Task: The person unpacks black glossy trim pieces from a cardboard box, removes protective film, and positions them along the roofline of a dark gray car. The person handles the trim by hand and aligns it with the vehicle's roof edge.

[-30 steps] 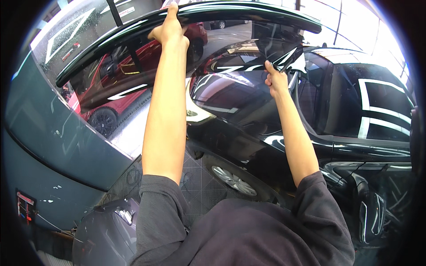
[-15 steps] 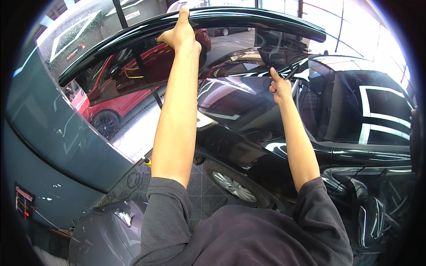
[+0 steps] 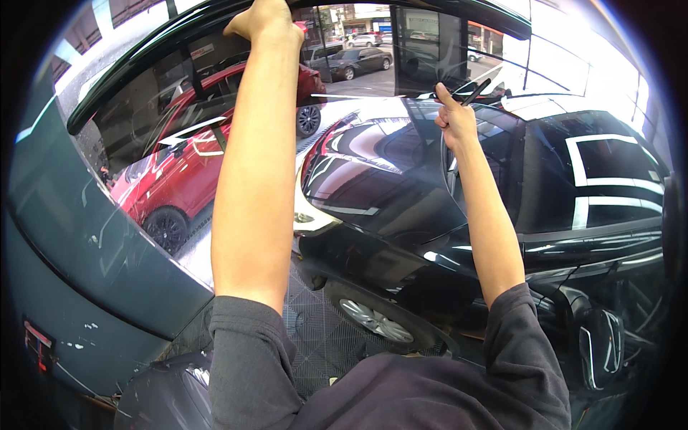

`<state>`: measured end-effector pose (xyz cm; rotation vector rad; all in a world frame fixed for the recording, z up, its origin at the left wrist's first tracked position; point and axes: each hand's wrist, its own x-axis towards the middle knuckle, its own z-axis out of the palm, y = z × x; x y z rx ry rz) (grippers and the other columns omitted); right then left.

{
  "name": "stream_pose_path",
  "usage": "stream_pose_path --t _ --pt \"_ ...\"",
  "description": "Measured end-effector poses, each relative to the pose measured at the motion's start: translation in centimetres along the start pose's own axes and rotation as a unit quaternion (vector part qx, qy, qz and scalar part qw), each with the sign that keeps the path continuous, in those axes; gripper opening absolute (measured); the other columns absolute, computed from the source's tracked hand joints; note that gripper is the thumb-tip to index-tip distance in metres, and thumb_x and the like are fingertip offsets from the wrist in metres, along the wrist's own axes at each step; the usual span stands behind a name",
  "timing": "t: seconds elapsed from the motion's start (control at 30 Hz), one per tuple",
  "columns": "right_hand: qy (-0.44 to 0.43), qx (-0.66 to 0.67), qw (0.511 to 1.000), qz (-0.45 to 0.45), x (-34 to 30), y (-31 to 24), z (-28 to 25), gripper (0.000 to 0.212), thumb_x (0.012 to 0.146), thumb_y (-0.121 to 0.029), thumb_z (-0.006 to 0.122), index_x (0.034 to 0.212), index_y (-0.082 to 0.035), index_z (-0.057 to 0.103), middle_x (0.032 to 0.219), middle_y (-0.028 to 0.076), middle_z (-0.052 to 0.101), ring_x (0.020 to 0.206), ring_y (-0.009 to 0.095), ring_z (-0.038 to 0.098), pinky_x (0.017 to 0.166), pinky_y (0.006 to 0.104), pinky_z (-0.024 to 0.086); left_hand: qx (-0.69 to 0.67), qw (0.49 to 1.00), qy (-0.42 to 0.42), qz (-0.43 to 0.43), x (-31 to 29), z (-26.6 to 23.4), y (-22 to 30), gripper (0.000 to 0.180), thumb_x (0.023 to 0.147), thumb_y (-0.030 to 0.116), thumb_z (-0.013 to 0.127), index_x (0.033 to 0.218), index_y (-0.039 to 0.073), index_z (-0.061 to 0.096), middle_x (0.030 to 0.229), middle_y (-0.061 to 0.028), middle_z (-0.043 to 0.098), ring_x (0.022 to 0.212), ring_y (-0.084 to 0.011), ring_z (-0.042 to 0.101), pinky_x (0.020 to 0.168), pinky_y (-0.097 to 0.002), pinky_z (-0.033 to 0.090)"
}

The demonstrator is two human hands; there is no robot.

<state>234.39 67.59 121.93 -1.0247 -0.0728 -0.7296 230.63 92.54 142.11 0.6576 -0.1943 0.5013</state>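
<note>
At the top edge, my left hand [image 3: 264, 21] reaches up and grips a long glossy black bar [image 3: 118, 75] that looks curved. Its fingertips are cut off or hidden. Beneath the bar, a dark see-through sheet [image 3: 132, 118] seems to hang, tinting the view behind it. To the right, my right hand [image 3: 456, 120] is closed, thumb up, round a slim black tool [image 3: 476, 92] whose kind I cannot make out. Past that hand stretches a black car [image 3: 387, 165], its glossy bonnet and glass full of reflections.
A red car [image 3: 168, 190] is parked beyond the dark grey wall panel [image 3: 93, 236] at left. The black car's front wheel [image 3: 376, 320] and side mirror [image 3: 602, 347] are close to me, above dark floor grating [image 3: 315, 337]. A dark rounded panel [image 3: 161, 394] is at lower left.
My left hand and the bar have shifted up and left in view, partly out of the picture. My right hand has hardly moved. The black tool now stands out more plainly.
</note>
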Motion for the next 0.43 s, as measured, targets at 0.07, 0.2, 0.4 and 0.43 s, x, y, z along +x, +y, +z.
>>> stream_pose_path --t 0.07,0.2,0.4,0.43 --pt "0.008 -0.008 1.0 0.002 -0.2 -0.5 -0.7 0.026 0.077 -0.024 0.081 0.078 -0.009 0.06 0.06 -0.005 0.046 0.044 0.005 0.032 0.043 0.0239 0.024 0.009 1.0 -0.022 -0.016 1.3 -0.1 -0.9 0.063 0.08 0.014 0.074 0.127 -0.005 0.037 0.116 -0.0225 0.053 0.084 -0.0338 0.063 0.054 -0.0515 0.056" --pt "0.063 -0.033 0.995 -0.066 -3.5 -1.7 -1.7 0.031 0.081 -0.022 0.077 0.064 -0.013 0.053 0.047 -0.007 0.036 0.038 0.006 0.029 0.04 0.0259 0.021 0.021 0.999 -0.02 0.014 2.9 0.4 -4.2 0.066 0.078 0.013 0.075 0.128 -0.005 0.036 0.114 -0.0222 0.053 0.085 -0.0296 0.062 0.058 -0.0471 0.057" --pt "0.169 -0.042 0.982 -0.08 -7.4 -3.3 -10.3 0.028 0.078 -0.022 0.08 0.07 -0.007 0.058 0.05 -0.006 0.039 0.04 0.006 0.03 0.041 0.0252 0.024 -0.073 0.986 -0.131 -0.069 -0.8 2.4 -12.6 0.081 0.072 0.007 0.081 0.125 -0.002 0.02 0.121 -0.022 0.052 0.097 -0.0316 0.063 0.088 -0.0576 0.05" --pt "0.178 -0.04 0.98 -0.078 -8.3 -4.0 -11.5 0.029 0.076 -0.024 0.081 0.074 -0.003 0.06 0.05 -0.005 0.04 0.039 0.007 0.031 0.041 0.0252 0.024 -0.079 0.983 -0.141 -0.084 -1.5 3.3 -13.6 0.081 0.072 0.007 0.081 0.125 -0.002 0.02 0.121 -0.022 0.052 0.097 -0.0316 0.063 0.088 -0.0576 0.05"
